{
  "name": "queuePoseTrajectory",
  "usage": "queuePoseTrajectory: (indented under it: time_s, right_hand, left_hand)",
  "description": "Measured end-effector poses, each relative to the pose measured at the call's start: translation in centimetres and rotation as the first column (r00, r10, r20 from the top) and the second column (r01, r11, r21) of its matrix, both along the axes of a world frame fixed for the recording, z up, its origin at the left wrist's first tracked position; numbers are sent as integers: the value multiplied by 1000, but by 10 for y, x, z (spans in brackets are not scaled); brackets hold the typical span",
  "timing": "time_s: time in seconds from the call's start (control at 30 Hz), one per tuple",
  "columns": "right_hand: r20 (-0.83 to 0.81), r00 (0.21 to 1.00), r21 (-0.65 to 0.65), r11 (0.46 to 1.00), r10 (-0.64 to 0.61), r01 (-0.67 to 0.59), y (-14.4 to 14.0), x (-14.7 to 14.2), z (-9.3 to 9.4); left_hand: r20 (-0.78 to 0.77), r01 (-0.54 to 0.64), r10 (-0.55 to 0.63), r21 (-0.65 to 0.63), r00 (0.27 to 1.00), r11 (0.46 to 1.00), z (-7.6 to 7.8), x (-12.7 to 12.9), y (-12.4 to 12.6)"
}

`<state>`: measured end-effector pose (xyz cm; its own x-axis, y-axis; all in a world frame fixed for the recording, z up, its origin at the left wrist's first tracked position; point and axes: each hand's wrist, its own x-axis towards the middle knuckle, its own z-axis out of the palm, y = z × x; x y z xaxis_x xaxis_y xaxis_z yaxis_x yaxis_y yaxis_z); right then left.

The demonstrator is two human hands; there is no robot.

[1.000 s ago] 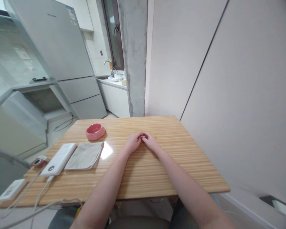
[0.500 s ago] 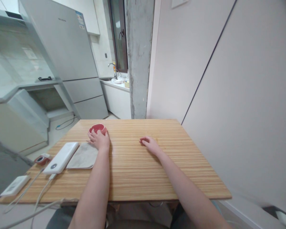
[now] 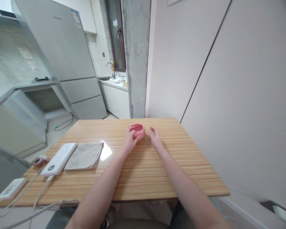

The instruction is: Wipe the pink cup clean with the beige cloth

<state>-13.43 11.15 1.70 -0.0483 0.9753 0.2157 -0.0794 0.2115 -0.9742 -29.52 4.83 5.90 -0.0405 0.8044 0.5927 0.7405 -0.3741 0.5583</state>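
Note:
A small pink bowl (image 3: 140,131) is near the far middle of the wooden table (image 3: 147,178). My left hand (image 3: 130,137) grips its left side, with fingers over the rim and the thumb at the near wall. Just right of the bowl is my right hand (image 3: 155,138), its fingers apart and slightly curled, with nothing in them. A narrow gap shows between its fingertips and the bowl. Whether the bowl rests on the table or is slightly raised, I cannot tell.
On the table's left lie a folded grey cloth (image 3: 85,156), a white power bank (image 3: 59,159) with a cable, a reddish-brown round item (image 3: 39,161) and a white box-shaped item (image 3: 12,188). A pale wall (image 3: 228,95) stands on the right; a fridge (image 3: 59,47) is beyond the table.
My left hand has carried the pink bowl from the far left to the middle of the table. My right hand has moved slightly forward and right, opening its fingers beside the bowl.

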Motion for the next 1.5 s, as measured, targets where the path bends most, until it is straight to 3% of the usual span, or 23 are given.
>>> queuePoseTrajectory:
  time_s: [0.07,0.17,0.6,0.7,0.8,0.87,0.93,1.0,1.1,1.2,1.3,1.37,1.43,1.5]
  right_hand:
    - [-6,1000,17,1000,6,-6,0,0,0]
    - [0,995,39,995,95,-95,-3,-2,-1]
    - [48,993,97,989,107,-111,-4,-4,-5]
    - [89,994,116,990,64,-75,-4,-6,-8]
    - [165,986,130,990,26,-48,-6,-7,-7]
    - [229,973,147,988,7,-42,-9,-7,-5]
    - [280,960,174,984,-19,-31,-14,-6,0]
    - [323,945,209,978,-48,-21,-19,-5,6]
    - [373,924,252,968,-81,-17,-25,-4,14]
    - [385,918,277,961,-94,-18,-26,-3,17]
    - [390,915,304,952,-108,-18,-24,-3,16]
    - [392,910,318,948,-138,7,-22,-2,17]
    - [380,908,342,939,-177,40,-23,0,23]
    - [364,912,394,918,-186,30,-28,4,33]
  left_hand:
    - [5,119,-119,-21,993,993,-5,12,-1]
    - [7,197,-197,-48,980,979,-8,17,-3]
    - [-48,203,-212,-145,976,968,-6,12,-5]
    - [-104,114,-135,-184,985,976,8,2,-11]
    - [-117,-187,166,-202,979,961,28,-34,-27]
    - [-148,-431,406,-266,902,862,39,-70,-44]
    - [-311,-643,563,-364,765,674,43,-108,-65]
    - [-495,-786,610,-363,618,501,42,-139,-87]
    - [-608,-847,589,-379,532,374,37,-164,-112]
    - [-631,-849,569,-420,527,320,36,-168,-121]
    - [-604,-808,544,-499,583,313,39,-160,-118]
    - [-555,-723,472,-597,685,347,40,-147,-112]
    - [-460,-563,325,-692,826,452,42,-127,-104]
    - [-337,-341,128,-709,933,617,46,-100,-94]
